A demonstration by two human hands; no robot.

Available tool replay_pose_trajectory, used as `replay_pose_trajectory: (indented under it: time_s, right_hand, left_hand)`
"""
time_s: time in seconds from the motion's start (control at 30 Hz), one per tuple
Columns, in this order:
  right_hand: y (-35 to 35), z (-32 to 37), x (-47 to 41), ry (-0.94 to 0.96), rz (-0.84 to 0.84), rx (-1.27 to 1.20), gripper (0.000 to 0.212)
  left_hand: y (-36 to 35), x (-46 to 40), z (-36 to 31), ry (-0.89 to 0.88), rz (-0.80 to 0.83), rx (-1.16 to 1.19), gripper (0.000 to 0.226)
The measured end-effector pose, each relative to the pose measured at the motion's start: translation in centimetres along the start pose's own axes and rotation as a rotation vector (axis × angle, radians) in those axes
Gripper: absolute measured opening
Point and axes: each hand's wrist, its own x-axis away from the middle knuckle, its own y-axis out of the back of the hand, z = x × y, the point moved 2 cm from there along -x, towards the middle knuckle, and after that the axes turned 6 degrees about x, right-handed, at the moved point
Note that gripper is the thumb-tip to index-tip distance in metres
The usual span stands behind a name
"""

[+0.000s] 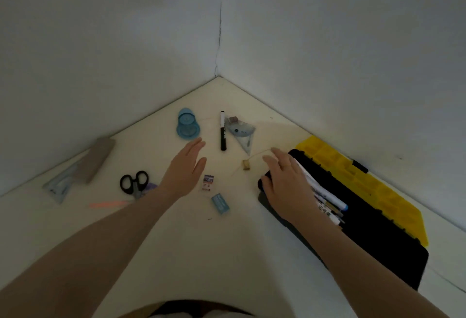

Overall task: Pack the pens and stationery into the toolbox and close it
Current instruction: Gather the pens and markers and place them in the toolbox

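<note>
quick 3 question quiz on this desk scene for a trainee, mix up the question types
1. True or false: the toolbox lid is shut.
2. Which lies nearest the left hand? A) scissors B) black marker C) grey block by the wall
3. Fill in: the right hand rests, fingers straight, on the ____ in the toolbox.

Key:
1. False; the yellow lid stands open against the wall.
2. B
3. pens
</note>
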Motion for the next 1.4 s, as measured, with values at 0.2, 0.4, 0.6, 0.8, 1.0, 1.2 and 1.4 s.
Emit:
replay_pose_trajectory:
  time_s: [0.2,0.4,0.6,0.8,1.0,1.2,1.4]
  right_hand:
    - [-3.8,7.9,-4.2,0.234,0.151,-0.154,0.030]
    - [-6.8,9.0,-6.1,0.218,0.287,-0.123,0.030]
    - [-8.6,10.9,-9.9,0.134,0.312,-0.155,0.029]
    - [-9.7,10.4,-13.7,-0.064,0.241,-0.209,0.029]
    - [-10.1,7.7,-17.9,-0.241,0.201,-0.160,0.041]
    - [-10.8,7.1,-20.0,-0.321,0.311,-0.173,0.051]
    - [-11.5,7.9,-19.0,-0.266,0.344,-0.137,0.030]
  left_hand:
    - [6.1,5.6,6.9,0.219,-0.121,-0.020,0.044]
    - [8.2,10.5,11.7,0.361,-0.039,-0.197,0.049]
    - [9.4,12.3,15.0,0.241,0.022,-0.369,0.024]
    - [10.3,10.8,14.7,0.214,0.127,-0.400,0.010]
    - [11.3,8.5,13.1,0.279,0.085,-0.167,0.022]
    - [10.7,5.7,11.8,0.249,0.070,0.008,0.024]
    - [10.0,4.9,10.8,0.237,0.061,0.072,0.024]
